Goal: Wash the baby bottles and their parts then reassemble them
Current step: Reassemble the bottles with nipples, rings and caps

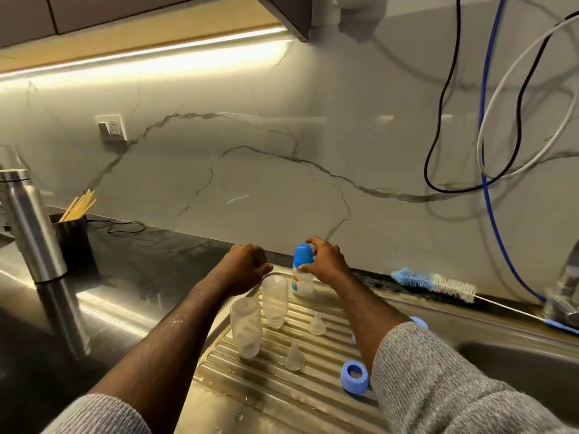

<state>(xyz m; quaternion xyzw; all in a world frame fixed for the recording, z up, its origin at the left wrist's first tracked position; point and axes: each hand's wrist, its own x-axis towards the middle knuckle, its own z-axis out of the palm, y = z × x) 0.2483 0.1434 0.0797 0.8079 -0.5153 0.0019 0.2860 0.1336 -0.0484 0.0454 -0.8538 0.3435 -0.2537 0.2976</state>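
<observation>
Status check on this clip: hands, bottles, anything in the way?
Right hand grips capped bottle on drainboard. Left hand fisted, empty. Two bottles inverted, two nipples and blue ring loose. Nothing blocking.

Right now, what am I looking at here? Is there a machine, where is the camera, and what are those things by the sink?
There is no machine: these are a person's two bare hands, seen from one camera worn on the head and looking forward and down.

The right hand grips an assembled baby bottle with a blue cap, standing upright at the back of the steel draining board. The left hand is curled into a loose fist beside it and seems to hold nothing.

On the board stand two clear bottle bodies, mouth down, two clear teats and a blue screw ring. More blue parts peek out behind the right arm.

A bottle brush lies along the wall, the sink basin is at the right, and a steel flask stands at the left.
</observation>
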